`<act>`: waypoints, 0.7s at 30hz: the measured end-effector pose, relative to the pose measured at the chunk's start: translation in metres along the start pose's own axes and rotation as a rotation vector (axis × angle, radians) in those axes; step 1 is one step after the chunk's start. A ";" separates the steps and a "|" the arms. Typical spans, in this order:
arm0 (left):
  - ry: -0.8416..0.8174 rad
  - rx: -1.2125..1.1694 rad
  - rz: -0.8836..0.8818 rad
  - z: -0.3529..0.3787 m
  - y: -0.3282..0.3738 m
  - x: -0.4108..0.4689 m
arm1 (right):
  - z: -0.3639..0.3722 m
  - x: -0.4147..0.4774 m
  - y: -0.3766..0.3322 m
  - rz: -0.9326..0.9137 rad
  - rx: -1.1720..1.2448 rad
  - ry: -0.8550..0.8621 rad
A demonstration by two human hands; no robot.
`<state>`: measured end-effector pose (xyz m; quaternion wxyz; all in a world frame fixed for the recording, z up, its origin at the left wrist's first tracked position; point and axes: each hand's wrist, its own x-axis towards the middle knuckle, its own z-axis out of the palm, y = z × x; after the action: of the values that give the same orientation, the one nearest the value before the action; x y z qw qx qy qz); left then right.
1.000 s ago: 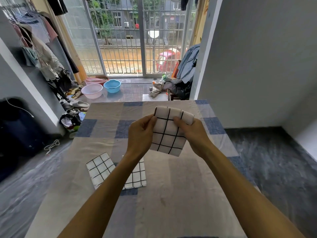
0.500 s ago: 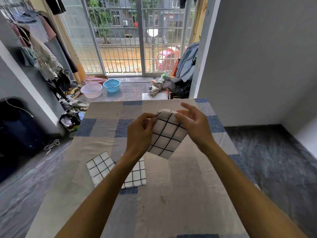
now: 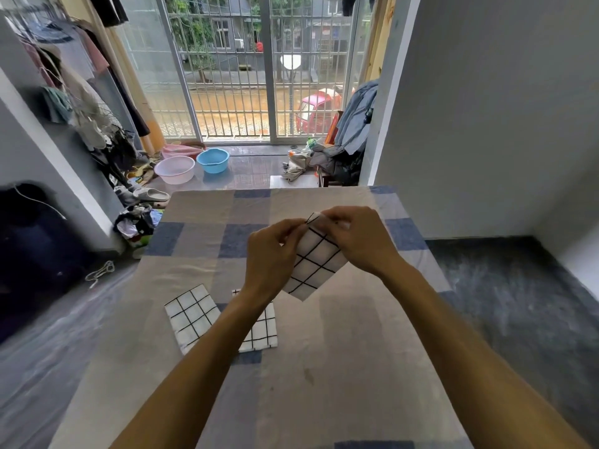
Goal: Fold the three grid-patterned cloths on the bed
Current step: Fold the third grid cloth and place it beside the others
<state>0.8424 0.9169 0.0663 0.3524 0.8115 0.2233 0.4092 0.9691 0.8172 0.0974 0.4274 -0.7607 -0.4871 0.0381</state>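
Straight ahead, the bed [image 3: 340, 367] carries a beige sheet with blue squares and runs toward a barred glass door [image 3: 233, 76]. A grey wall [image 3: 486, 108] stands on the right, and hanging clothes [image 3: 81, 92] fill the left. Over the sheet, the left hand [image 3: 270, 254] and the right hand [image 3: 359, 241] have their fingers curled close, both pinching the top corner of a grid cloth [image 3: 312, 267], which hangs point down. Nearer, a second grid cloth [image 3: 191, 315] lies flat on the sheet, and a third grid cloth [image 3: 262, 330] lies just beside it, half hidden by the left forearm [image 3: 227, 335]. Beyond the bed, a pale pink basin [image 3: 175, 170] and a blue basin [image 3: 212, 160] sit on the floor.
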 end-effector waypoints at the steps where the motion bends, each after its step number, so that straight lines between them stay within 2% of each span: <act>1: 0.002 -0.004 0.000 0.001 0.000 0.000 | 0.000 0.000 0.000 0.011 0.011 -0.003; 11: -0.012 0.045 0.079 0.006 -0.001 0.003 | 0.000 0.000 0.001 0.066 0.184 -0.005; 14: -0.019 0.051 0.080 0.006 -0.001 0.002 | -0.002 0.000 0.001 0.054 0.211 0.077; 21: -0.025 0.083 -0.011 -0.008 -0.021 -0.009 | -0.019 0.002 0.014 0.236 0.432 0.254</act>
<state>0.8293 0.9281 0.0488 0.3235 0.8291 0.2401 0.3877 0.9892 0.8046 0.1009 0.6299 -0.7022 -0.3180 0.0947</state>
